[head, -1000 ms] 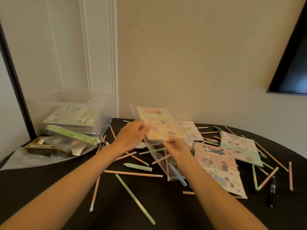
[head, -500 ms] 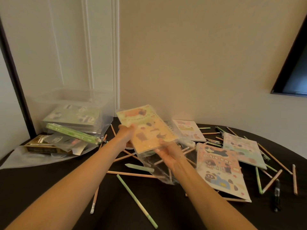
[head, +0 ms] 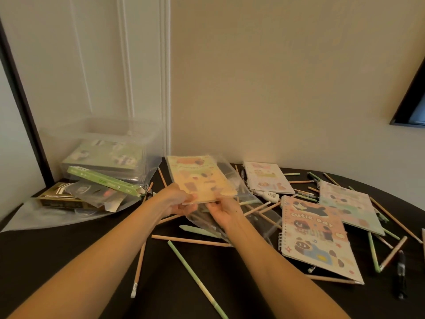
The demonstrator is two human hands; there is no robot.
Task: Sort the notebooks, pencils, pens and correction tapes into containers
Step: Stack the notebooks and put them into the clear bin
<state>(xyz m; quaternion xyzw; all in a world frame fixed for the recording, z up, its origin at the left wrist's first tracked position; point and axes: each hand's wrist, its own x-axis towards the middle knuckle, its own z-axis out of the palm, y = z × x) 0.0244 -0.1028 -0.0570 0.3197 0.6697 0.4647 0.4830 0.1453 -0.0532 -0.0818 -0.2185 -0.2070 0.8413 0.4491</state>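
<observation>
Notebooks lie spread over the dark table (head: 69, 249), and we hold one of them, a yellow notebook (head: 200, 180), lifted and tilted above the clutter near the middle. Our left hand (head: 177, 201) pinches its near left corner, with the thumb on the cover. Our right hand (head: 226, 211) curls its fingers on a clear wrapper (head: 232, 223), which sits loosely round the notebook's far side and trails below its near edge.

To the left stands a clear bin (head: 99, 134) with a green notebook (head: 103, 155) inside, and a green box (head: 103, 180) leans against its front. To the right a pink notebook (head: 317, 238) lies flat, with a pale notebook (head: 266, 177) behind it and a correction tape (head: 270, 195) between the two. Pencils (head: 190, 241) lie scattered all around, and a black pen (head: 401, 272) rests near the right edge.
</observation>
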